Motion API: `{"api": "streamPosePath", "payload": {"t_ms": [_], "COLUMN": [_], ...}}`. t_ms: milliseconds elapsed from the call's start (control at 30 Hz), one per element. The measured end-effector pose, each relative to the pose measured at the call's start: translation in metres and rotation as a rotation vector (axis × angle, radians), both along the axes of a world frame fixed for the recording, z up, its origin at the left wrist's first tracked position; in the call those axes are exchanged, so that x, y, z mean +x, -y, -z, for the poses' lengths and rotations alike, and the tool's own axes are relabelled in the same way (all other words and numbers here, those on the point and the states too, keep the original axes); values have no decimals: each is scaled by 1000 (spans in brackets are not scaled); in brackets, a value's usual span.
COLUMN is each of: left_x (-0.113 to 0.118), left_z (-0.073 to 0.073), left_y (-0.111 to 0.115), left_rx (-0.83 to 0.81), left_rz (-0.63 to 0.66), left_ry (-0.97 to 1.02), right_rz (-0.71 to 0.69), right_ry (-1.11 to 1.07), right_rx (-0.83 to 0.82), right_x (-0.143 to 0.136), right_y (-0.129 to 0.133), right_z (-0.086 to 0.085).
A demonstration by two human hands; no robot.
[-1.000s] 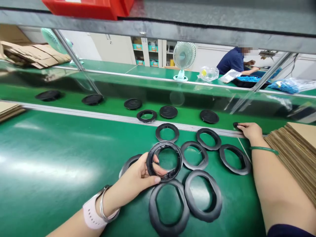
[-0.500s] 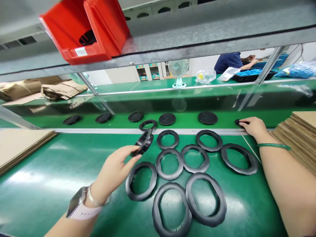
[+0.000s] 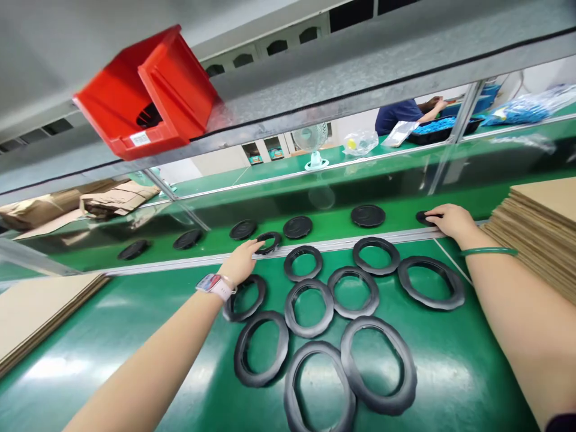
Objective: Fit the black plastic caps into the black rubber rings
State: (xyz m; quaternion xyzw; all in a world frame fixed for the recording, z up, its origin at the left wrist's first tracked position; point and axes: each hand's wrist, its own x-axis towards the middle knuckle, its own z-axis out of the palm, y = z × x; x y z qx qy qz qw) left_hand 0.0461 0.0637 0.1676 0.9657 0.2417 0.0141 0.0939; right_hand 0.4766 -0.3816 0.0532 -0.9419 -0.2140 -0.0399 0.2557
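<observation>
My left hand [image 3: 242, 261] reaches to the far edge of the work surface, its fingers closed on the near left rim of a small black ring [image 3: 272, 247]. Another black ring [image 3: 258, 302] lies under my left wrist, partly hidden by it. At the right, my right hand [image 3: 451, 221] pinches the edge of a black disc [image 3: 422, 218] on the green strip. Between the hands lie several black rings, among them a near one [image 3: 407, 384] and a right-hand one [image 3: 454, 297]. Several flat black discs, such as this embossed disc [image 3: 368, 216], are spaced along the strip.
Stacked cardboard sheets stand at the right [image 3: 535, 222] and left [image 3: 49, 306]. Overhead, a red bin [image 3: 180, 90] sits on a metal shelf [image 3: 342, 66]. Beyond are a small fan [image 3: 310, 139], a tray of blue pieces [image 3: 434, 129] and a person in dark blue [image 3: 396, 117].
My left hand has put down the ring it held, now lying under the wrist, and moved up to the ring at the far edge. My right hand stays at its disc. The view has shifted slightly.
</observation>
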Motion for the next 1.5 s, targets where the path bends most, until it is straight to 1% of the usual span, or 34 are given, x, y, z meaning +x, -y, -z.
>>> {"api": "streamPosePath", "payload": {"t_ms": [67, 100, 167, 200, 267, 300, 333, 367, 400, 433, 467, 500, 533, 600, 633, 667, 700, 767, 800, 867, 933, 1000, 1100, 1167, 1267, 1367, 1500], "left_x": [19, 25, 27, 23, 7, -4, -17, -30, -41, -51, -58, -62, -64, -64, -64, -63, -63, -63, -64, -63, -62, -61, -64, -67, -70, -70, -68], "left_z": [8, 8, 1, -6, -22, -29, -34, -36, -35, -31, -24, -16, -6, 10, 16, 21, 23, 24, 23, 19, 17, 18, 22, 25, 27, 25, 24], "left_y": [-12, -15, -9, -1, 30, 51, 74, 99, 123, 145, 164, 177, 186, 193, 192, 191, 189, 188, 188, 192, 195, 198, 201, 201, 200, 198, 198], "left_rx": [-25, -36, -58, -69, -181, -300, -639, -894, -1052, -1170, -1243, -1272, -1280, -1267, -1261, -1260, -1262, -1276, -1293, -1340, -1363, -1365, -1334, -1269, -1202, -1225, -1225], "left_rz": [-41, -71, -136, -162, -181, -169, -181, -224, -265, -269, -261, -252, -237, -214, -208, -202, -197, -188, -181, -157, -131, -121, -144, -165, -199, -243, -294], "left_ry": [-11, -11, 6, 18, 80, 137, 282, 359, 411, 396, 382, 366, 349, 345, 348, 347, 346, 352, 368, 424, 469, 474, 459, 437, 385, 351, 345], "right_rz": [6, 12, 23, 24, 19, 17, 13, 11, 10, 5, -4, -20, -49, -152, -237, -355, -512, -813, -934, -1074, -1109, -1097, -1102, -1125, -1146, -1168, -1191], "right_ry": [19, 31, 54, 66, 95, 124, 162, 203, 244, 280, 308, 325, 333, 330, 314, 302, 275, 212, 193, 198, 245, 289, 344, 384, 409, 442, 554], "right_rx": [16, 24, 32, 33, 32, 50, 84, 134, 199, 278, 365, 454, 544, 697, 733, 741, 713, 631, 593, 530, 492, 461, 418, 387, 343, 316, 269], "right_x": [-2, -2, -1, -1, -1, -2, -4, -8, -14, -23, -34, -49, -68, -117, -147, -177, -208, -263, -284, -310, -318, -316, -315, -317, -321, -323, -324], "right_y": [-3, -4, -5, -5, -4, -4, -6, -9, -15, -23, -33, -45, -58, -84, -96, -106, -114, -120, -119, -115, -113, -114, -118, -119, -121, -123, -125], "right_z": [-1, -1, -1, 0, -1, -2, -5, -9, -15, -24, -34, -47, -61, -91, -105, -118, -128, -139, -139, -132, -118, -105, -94, -92, -93, -97, -99]}}
